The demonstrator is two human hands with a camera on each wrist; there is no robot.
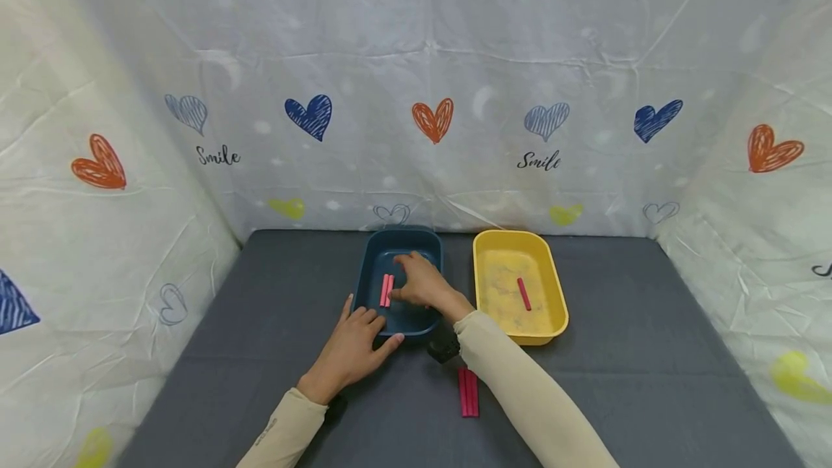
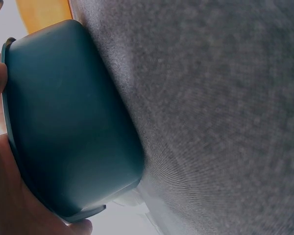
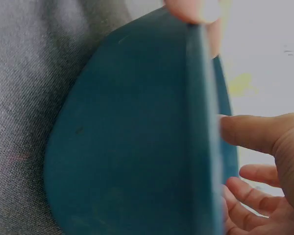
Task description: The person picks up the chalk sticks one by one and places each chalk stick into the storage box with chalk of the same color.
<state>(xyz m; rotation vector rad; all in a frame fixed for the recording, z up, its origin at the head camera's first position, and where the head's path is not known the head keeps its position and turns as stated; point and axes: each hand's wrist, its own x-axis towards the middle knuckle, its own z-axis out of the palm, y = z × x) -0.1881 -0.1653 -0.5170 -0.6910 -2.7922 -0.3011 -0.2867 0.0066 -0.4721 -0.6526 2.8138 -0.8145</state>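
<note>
Beside the near-left corner of the dark blue tray [image 1: 416, 318], the left hand [image 1: 351, 349] lies with fingers spread and thumb on the near rim, gripping nothing – probably steadying it. The right hand [image 1: 422, 280] reaches over the tray's right side, thumb and forefinger well parted, seemingly holding nothing; whether the thumb touches the two pink sticks [image 1: 384, 290] inside, I cannot tell. They lie side by side, perhaps kept together by shade. Right of the blue tray, a yellow tray [image 1: 513, 262] holds one crimson stick [image 1: 523, 295]; more crimson sticks [image 1: 464, 392] lie nearer the person, on dark grey cloth [image 1: 637, 381]. Behind hangs a white heart-printed curtain [image 1: 487, 35] – wrinkled, lettered "Smile".
</note>
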